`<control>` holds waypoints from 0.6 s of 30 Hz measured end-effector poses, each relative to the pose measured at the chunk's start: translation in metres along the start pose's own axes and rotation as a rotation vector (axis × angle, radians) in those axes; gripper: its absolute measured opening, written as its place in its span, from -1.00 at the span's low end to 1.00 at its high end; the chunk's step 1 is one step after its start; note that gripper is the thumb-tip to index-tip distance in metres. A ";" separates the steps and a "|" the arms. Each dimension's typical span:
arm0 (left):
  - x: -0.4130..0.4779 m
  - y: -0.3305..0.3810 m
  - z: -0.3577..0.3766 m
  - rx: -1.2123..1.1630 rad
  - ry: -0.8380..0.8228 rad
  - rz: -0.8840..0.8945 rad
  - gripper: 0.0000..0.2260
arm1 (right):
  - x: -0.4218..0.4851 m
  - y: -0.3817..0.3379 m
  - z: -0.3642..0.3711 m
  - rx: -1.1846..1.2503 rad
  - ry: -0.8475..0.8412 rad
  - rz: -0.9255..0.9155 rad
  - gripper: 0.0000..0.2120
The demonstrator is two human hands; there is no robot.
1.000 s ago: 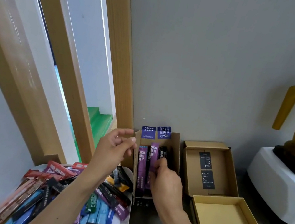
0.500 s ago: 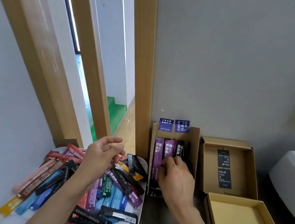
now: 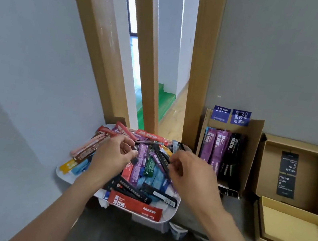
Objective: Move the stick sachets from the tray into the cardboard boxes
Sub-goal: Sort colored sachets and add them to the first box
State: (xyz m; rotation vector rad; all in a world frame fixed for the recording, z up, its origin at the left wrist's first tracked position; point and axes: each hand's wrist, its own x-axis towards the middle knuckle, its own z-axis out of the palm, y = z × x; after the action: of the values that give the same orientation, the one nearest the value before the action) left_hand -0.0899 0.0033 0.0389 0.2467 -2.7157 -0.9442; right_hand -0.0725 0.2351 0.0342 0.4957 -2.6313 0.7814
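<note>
Right hand [image 3: 191, 174] has left the box [image 3: 255, 136] of sachets [image 3: 215, 148], joining left hand [image 3: 110, 154] over heaped tray [image 3: 60, 172]; grips unclear.

Indoor setting, probably a drinks or pantry corner in an office or shop; which of the two cannot be told. Evidence: plain grey-painted wall [image 3: 290, 58] behind a grey counter [image 3: 232, 216]; light wooden posts [image 3: 144, 54] frame a narrow opening, with wooden floor [image 3: 173, 114] and a green step [image 3: 156, 103] beyond; white tray [image 3: 60, 173] heaped with assorted stick sachets [image 3: 135, 205] in retail print; cardboard box [image 3: 253, 148] against the wall, stocked with purple and black ones in a row; open kraft box [image 3: 314, 165] beside it, bearing black printed labels.
</note>
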 end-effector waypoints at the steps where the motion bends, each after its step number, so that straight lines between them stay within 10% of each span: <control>1: -0.006 -0.005 -0.002 0.041 0.019 -0.004 -0.84 | -0.002 -0.002 0.007 -0.026 -0.054 -0.004 -0.89; 18: 0.027 -0.103 -0.049 0.308 0.030 -0.012 -0.84 | 0.008 -0.037 0.040 -0.032 -0.292 0.050 -0.81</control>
State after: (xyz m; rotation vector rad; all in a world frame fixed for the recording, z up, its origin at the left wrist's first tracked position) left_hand -0.0941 -0.1114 0.0162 0.3310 -2.8246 -0.5155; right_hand -0.0733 0.1814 0.0224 0.5754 -2.9299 0.7280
